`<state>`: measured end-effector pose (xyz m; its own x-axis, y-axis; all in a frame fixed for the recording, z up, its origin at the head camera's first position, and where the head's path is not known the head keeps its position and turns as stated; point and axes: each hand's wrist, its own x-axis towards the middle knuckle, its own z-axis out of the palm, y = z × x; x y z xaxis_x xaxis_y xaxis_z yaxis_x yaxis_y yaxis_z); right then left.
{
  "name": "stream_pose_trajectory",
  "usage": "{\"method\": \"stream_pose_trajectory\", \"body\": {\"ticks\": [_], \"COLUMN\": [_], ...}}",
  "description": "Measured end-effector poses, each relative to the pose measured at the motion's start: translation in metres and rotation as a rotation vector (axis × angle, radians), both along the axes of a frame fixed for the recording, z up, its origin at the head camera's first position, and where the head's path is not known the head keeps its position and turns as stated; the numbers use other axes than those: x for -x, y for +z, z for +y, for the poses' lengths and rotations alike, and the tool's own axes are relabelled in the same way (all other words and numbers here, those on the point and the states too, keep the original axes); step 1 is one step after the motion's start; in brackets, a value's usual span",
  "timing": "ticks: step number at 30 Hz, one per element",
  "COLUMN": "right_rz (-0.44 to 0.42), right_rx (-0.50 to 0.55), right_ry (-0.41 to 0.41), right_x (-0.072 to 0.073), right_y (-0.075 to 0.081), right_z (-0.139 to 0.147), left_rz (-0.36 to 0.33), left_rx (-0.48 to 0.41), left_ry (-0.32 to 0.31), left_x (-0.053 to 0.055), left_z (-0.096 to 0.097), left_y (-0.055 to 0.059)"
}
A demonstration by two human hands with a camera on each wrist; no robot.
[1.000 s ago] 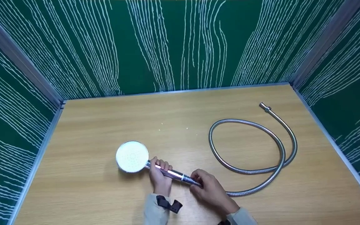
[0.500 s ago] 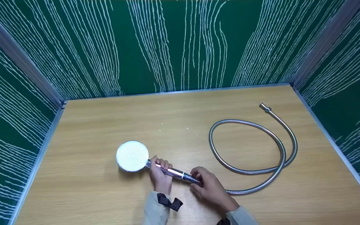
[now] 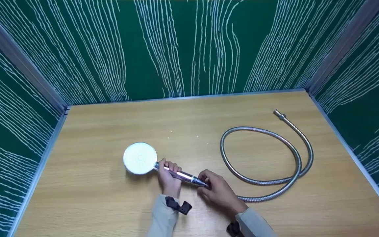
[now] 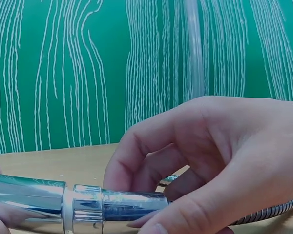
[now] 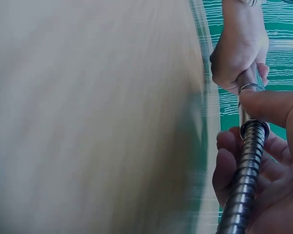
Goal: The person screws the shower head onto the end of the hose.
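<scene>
A chrome hand shower (image 3: pixel 139 158) with a round white face lies toward the left in the head view, its face upward. My left hand (image 3: pixel 169 179) wraps round its handle (image 4: pixel 27 197). At the handle's lower end, my right hand (image 3: pixel 220 192) pinches the smooth metal connector (image 4: pixel 134 207) of the shower hose between thumb and fingers. This connector meets the handle in line, beside a pale ring. From it the ribbed hose (image 5: pixel 244 185) runs back under my right palm in the right wrist view. How far the thread is engaged is hidden.
The hose's loop (image 3: pixel 258 127) lies on the wooden table (image 3: pixel 94 204) at the right and crosses itself. Its free end fitting (image 3: pixel 279 114) points to the back. Green panels (image 3: pixel 186 49) with white streaks stand behind and at both sides. Small white specks (image 3: pixel 197 136) dot the table.
Both hands, the hand shower and the nearest stretch of hose have shifted slightly away from me, up in the head view. Both grips look the same; the hose's loop stays put.
</scene>
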<state>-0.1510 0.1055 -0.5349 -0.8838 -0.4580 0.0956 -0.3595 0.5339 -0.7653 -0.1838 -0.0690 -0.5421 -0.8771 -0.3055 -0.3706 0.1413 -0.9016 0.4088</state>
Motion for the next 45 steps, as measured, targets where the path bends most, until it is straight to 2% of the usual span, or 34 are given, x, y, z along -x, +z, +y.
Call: {"method": "stream_pose_trajectory", "body": {"ticks": [4, 10, 18, 27, 35, 45], "right_rz": [-0.030, -0.018, -0.030, -0.046, -0.041, -0.071], "right_rx": [0.036, 0.093, 0.125, 0.137, 0.129, 0.138], "right_ry": [-0.012, -0.019, -0.031, -0.028, -0.043, -0.033], "right_x": [0.005, 0.010, 0.016, 0.017, 0.017, 0.019], "right_y": [-0.001, -0.003, -0.003, -0.006, -0.008, -0.010], "right_z": [-0.002, -0.002, -0.003, -0.003, -0.001, 0.000], "left_rz": [0.011, 0.023, 0.025, 0.016, 0.040, 0.018], "left_rx": [-0.009, -0.025, -0.027, -0.009, 0.030, 0.023], "left_ry": [-0.005, -0.025, -0.022, -0.028, -0.042, -0.013], "left_x": [0.005, 0.012, 0.018, 0.018, 0.018, 0.018], "left_z": [0.000, 0.001, -0.001, 0.000, 0.002, 0.004], "left_y": [0.000, -0.002, -0.003, -0.004, -0.008, -0.007]}}
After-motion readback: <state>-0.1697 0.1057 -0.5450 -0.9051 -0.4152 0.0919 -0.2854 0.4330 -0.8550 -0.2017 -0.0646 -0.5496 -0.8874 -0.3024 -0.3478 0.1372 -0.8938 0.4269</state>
